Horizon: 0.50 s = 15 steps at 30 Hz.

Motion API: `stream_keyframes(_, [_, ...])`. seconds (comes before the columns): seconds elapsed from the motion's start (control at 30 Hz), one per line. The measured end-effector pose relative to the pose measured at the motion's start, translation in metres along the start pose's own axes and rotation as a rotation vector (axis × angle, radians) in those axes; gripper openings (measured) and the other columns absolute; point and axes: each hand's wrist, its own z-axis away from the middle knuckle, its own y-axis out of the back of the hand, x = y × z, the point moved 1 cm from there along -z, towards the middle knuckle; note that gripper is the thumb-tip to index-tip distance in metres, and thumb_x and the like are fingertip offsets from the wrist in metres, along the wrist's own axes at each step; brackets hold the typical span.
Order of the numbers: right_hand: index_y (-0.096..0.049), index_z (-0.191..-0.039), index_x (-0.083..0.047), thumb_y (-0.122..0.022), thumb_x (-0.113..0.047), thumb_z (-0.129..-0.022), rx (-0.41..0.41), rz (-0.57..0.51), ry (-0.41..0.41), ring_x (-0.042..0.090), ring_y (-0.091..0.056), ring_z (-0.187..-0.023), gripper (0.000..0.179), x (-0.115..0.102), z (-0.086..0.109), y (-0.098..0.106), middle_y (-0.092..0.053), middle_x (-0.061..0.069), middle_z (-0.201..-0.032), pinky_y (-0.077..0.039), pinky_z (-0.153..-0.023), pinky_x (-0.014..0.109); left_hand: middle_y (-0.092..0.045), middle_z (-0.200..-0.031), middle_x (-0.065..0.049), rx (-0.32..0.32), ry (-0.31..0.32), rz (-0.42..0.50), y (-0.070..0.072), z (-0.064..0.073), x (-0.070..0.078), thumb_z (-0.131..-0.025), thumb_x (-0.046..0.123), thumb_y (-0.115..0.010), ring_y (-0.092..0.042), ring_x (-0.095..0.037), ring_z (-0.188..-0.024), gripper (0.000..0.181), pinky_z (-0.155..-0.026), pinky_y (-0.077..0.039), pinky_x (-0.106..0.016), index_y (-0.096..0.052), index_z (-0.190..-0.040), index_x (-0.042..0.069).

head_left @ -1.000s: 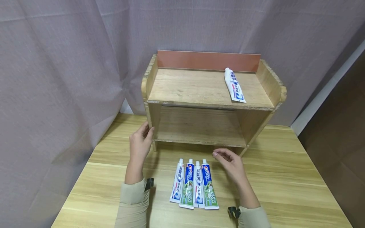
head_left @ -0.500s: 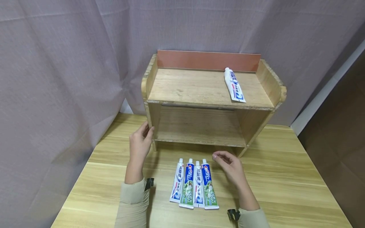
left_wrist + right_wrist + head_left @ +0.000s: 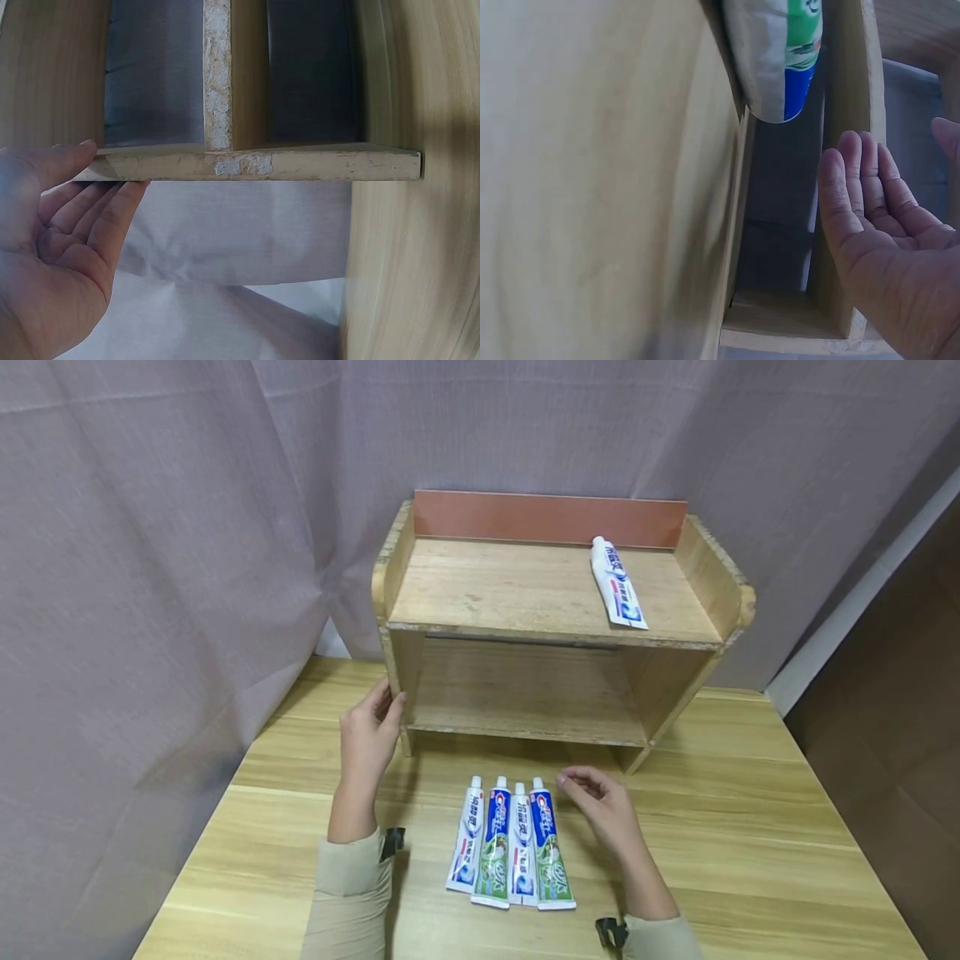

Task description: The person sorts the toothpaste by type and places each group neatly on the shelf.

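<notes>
A small two-tier wooden shelf (image 3: 517, 689) stands on the table. My left hand (image 3: 369, 739) pinches the front edge of its left side panel (image 3: 300, 165), with the thumb on one face and the fingers on the other. In front of the shelf several toothpaste tubes lie side by side, caps towards it: white ones (image 3: 468, 843) alternate with blue-and-green ones (image 3: 495, 852). Close to the right-hand blue-and-green tube (image 3: 549, 847), my right hand (image 3: 606, 802) hovers with loosely bent fingers, holding nothing. Another white toothpaste tube (image 3: 617, 585) lies on the top board towards the right.
A reddish-brown strip (image 3: 547, 518) runs along the back of the top board. Grey cloth (image 3: 187, 527) hangs behind and to the left. The wood-grain table (image 3: 757, 827) extends to the right of the tubes, with a dark brown panel (image 3: 892, 718) beyond its edge.
My right hand has drawn slightly down towards me, away from the shelf's lower edge. The left hand and the tubes have stayed in place.
</notes>
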Motion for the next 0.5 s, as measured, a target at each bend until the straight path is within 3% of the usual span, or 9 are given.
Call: stream_keyframes(0.5, [-0.07, -0.115, -0.003, -0.074, -0.028, -0.093, 0.002, 0.063, -0.025, 0.018, -0.068, -0.097, 0.033, 0.0053, 0.0031, -0.0032, -0.072, 0.012, -0.11, -0.057, -0.087, 0.02, -0.07, -0.116, -0.021, 0.009, -0.009, -0.003, -0.0009, -0.0008, -0.0014, -0.096, 0.007, -0.068, -0.072, -0.03, -0.104, 0.034, -0.086, -0.061, -0.025, -0.066, -0.129, 0.002])
